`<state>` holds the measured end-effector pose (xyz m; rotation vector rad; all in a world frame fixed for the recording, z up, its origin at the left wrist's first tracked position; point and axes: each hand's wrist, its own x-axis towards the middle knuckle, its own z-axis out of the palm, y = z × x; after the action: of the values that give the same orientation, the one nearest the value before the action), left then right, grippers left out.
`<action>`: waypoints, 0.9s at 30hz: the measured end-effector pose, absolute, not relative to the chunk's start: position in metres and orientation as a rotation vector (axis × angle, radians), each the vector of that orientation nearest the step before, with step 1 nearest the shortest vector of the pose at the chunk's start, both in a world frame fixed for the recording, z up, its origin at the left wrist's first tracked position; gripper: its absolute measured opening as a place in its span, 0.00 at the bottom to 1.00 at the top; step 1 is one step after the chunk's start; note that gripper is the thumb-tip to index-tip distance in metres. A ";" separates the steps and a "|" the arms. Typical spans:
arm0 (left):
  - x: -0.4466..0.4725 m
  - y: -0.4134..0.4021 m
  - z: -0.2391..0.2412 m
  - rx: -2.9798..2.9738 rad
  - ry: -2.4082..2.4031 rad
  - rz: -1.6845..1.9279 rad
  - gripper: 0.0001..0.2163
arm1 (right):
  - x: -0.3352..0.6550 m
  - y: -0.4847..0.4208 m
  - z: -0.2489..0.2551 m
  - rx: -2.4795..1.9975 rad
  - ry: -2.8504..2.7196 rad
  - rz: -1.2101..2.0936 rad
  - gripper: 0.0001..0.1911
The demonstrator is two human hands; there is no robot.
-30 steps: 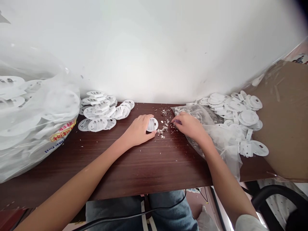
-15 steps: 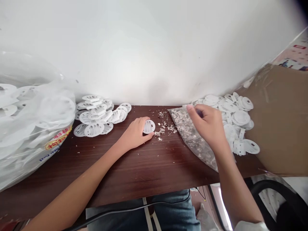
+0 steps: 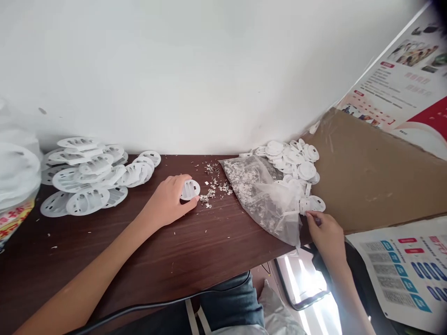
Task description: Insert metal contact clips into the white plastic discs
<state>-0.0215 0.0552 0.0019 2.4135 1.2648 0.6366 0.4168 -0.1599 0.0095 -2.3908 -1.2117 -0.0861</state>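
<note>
My left hand (image 3: pixel 173 197) rests on the dark wooden table, with thumb and fingers closed around the edge of a white slotted plastic disc (image 3: pixel 191 190). At the right, my right hand (image 3: pixel 327 236) has its thumb and forefinger pinched at a small white plastic piece (image 3: pixel 304 205) on the near edge of a heap of white parts (image 3: pixel 291 160). Its other fingers are curled. Beside the disc lie scattered tiny metal pieces (image 3: pixel 212 186). A clear plastic bag (image 3: pixel 258 195) full of similar small pieces lies between the hands.
Several slotted discs (image 3: pixel 89 197) are stacked loosely at the left, beside a large plastic bag (image 3: pixel 17 177) of white discs. A cardboard sheet (image 3: pixel 377 181) and printed posters (image 3: pixel 401 88) stand at the right. A black cable (image 3: pixel 153 304) runs along the table's front edge (image 3: pixel 223 279).
My right hand has moved from above the clear bag, right and down to the near edge of the white heap. My left hand keeps the disc in place. The view has turned right.
</note>
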 end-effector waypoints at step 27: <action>-0.022 0.065 0.003 2.402 1.303 0.569 0.30 | 0.415 -0.185 -0.003 -2.707 -1.072 -0.435 0.47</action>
<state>-0.0223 0.0650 0.0030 2.4023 1.3028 0.5690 0.4148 -0.1848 -0.0034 -2.7069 -1.0721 -0.4350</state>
